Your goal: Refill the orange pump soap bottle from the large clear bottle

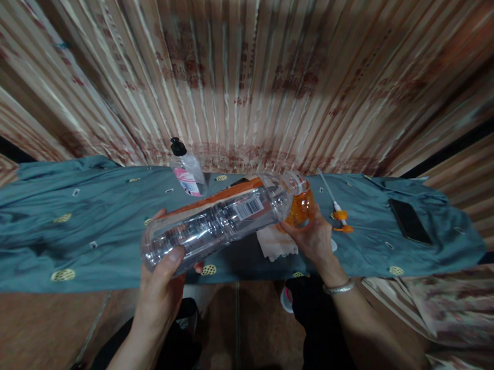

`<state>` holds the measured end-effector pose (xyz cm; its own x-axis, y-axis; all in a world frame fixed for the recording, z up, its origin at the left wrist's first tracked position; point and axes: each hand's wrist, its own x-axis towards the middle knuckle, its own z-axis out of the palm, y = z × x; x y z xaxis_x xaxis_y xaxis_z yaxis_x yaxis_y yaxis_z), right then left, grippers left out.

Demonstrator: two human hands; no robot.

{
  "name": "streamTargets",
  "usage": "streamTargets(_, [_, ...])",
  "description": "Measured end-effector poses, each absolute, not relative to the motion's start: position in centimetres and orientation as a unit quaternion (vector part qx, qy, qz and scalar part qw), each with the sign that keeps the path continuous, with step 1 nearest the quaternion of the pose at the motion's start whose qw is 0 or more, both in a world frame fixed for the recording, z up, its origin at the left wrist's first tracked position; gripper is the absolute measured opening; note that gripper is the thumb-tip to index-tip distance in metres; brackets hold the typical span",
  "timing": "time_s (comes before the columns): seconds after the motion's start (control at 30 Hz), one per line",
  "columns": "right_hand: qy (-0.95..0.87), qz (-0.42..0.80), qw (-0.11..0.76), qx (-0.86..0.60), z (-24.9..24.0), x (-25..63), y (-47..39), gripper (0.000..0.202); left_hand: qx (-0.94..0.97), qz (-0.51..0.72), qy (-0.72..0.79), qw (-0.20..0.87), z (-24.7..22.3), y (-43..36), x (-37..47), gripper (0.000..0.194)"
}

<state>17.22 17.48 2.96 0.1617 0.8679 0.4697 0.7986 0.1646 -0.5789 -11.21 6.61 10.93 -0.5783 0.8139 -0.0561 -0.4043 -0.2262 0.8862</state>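
A large clear bottle [216,222] with an orange label and a barcode lies tilted in my left hand [163,278], whose fingers wrap round its base end. Its neck points right, against the mouth of a smaller bottle with orange liquid [300,207]. My right hand [312,234] is closed round that smaller bottle. Under the bottles a white tissue [276,243] lies on the cloth. Right of my right hand is an orange pump top [341,220] with a long pale tube.
A clear bottle with a black cap and pink label [188,174] stands at the back of the teal cloth-covered table [110,234]. A dark phone [410,221] lies at the right. Behind hangs a striped curtain [243,87].
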Motion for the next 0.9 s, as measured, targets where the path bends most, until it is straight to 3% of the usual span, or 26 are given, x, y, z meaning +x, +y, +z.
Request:
streamTargets(0.53, [-0.647,0.038,0.406,-0.644,3.0,17.1,17.4,0.1,0.272,0.733,0.452,0.431,9.8,6.1,-12.4,0.07])
streamTargets(0.9, [-0.648,0.035,0.404,-0.645,2.9,17.2,17.5,0.097,0.245,0.746,0.455,0.419,10.5,6.3,-11.8,0.082])
